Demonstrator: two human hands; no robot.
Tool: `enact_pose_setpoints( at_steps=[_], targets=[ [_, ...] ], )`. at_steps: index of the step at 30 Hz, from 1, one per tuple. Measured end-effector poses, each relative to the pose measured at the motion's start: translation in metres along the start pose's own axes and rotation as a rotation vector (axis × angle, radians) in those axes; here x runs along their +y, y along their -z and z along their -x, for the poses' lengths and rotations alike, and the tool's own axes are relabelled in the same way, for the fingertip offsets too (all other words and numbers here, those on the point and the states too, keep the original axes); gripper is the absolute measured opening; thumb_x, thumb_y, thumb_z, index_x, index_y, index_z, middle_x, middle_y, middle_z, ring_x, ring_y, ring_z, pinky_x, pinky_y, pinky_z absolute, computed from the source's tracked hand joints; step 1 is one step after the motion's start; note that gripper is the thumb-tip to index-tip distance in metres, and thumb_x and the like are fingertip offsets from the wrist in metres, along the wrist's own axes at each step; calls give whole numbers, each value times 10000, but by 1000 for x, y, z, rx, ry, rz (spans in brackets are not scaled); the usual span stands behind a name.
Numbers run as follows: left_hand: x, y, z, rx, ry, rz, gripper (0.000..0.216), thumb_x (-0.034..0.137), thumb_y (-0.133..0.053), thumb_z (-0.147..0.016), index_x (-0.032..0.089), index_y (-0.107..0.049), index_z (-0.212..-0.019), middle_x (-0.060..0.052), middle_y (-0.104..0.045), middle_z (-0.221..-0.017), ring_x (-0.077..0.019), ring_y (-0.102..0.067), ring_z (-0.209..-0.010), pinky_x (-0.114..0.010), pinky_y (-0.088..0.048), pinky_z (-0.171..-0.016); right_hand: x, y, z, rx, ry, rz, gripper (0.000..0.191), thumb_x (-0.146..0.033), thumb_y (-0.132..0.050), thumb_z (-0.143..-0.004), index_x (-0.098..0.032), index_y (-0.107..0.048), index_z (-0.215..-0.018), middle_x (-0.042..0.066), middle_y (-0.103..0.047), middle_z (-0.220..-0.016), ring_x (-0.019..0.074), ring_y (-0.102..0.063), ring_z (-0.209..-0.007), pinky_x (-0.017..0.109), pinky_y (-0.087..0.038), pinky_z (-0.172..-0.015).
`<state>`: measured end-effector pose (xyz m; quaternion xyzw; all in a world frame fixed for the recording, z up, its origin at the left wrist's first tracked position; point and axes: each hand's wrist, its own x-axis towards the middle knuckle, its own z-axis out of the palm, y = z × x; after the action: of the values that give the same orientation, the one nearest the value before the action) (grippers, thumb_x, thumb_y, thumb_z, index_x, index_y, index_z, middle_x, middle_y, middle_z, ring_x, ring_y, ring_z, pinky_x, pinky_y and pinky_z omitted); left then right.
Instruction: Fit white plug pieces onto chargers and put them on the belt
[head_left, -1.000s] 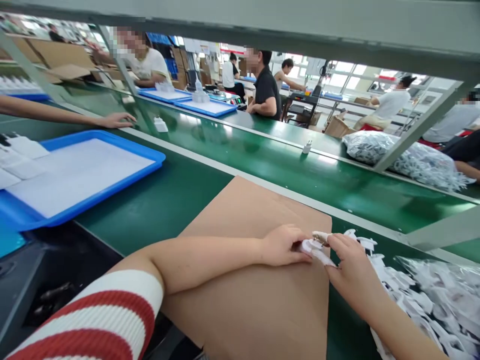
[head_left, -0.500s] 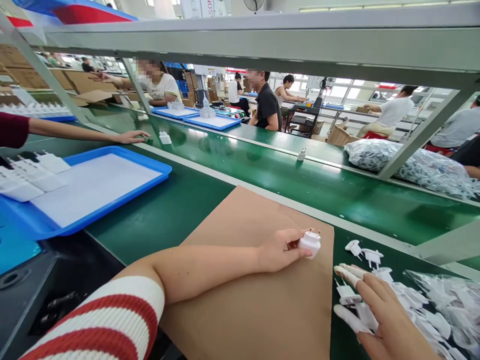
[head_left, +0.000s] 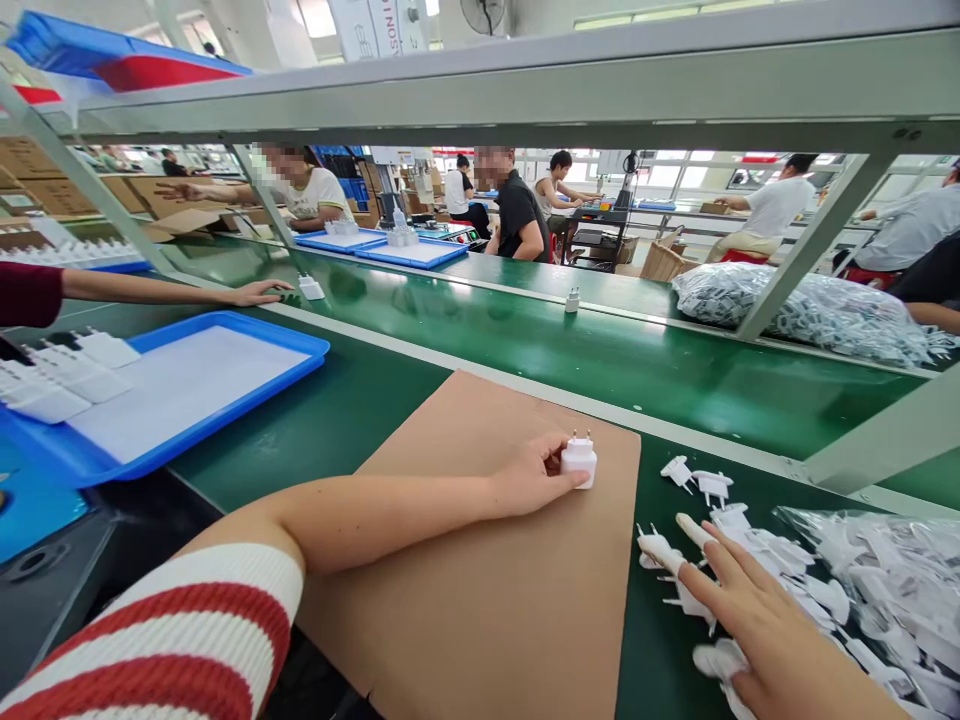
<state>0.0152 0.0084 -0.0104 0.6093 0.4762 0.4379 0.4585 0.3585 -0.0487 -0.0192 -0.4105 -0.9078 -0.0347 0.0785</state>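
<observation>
My left hand (head_left: 530, 477) lies on a brown cardboard sheet (head_left: 480, 580) and grips a small white charger plug (head_left: 579, 460) standing with its two pins up. Lower right, my right hand (head_left: 757, 610) wears white finger cots and its fingers are spread flat over a heap of loose white plug parts (head_left: 750, 560) on the green bench. Nothing is pinched between those fingers.
A green conveyor belt (head_left: 600, 350) runs across, carrying single white chargers (head_left: 571, 299). A blue tray (head_left: 225, 395) with white chargers sits at left. A co-worker's hand (head_left: 259, 292) rests on the belt edge. Clear bags of parts (head_left: 810, 310) lie at right. Other people work behind.
One second ago both hands held the plug together. My right hand let go and dropped onto the heap of parts; my left hand kept the plug and set it upright on the cardboard.
</observation>
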Motion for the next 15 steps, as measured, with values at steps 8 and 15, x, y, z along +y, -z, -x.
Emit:
enact_pose_setpoints(
  at_steps=[8, 15],
  targets=[
    [-4, -6, -61, 110, -46, -67, 375, 381, -776, -842, 173, -673, -1137, -80, -741, -1073, -188, -676, -865, -302, -530, -795, -15, 31, -40, -106, -131, 28, 625, 35, -507, -682, -269, -680, -1200, 84, -708, -1099, 300, -711, -967, 438, -595, -810],
    [-4, 12, -152, 337, -38, -318, 250, 291, -732, -849, 194, -667, -1070, -70, -742, -1082, -233, -672, -976, -341, -504, -927, -36, 46, -48, -36, -211, -56, 503, 78, -507, -642, -227, -655, -1015, 66, -683, -1065, 273, -667, -1001, 368, -513, -845]
  ],
)
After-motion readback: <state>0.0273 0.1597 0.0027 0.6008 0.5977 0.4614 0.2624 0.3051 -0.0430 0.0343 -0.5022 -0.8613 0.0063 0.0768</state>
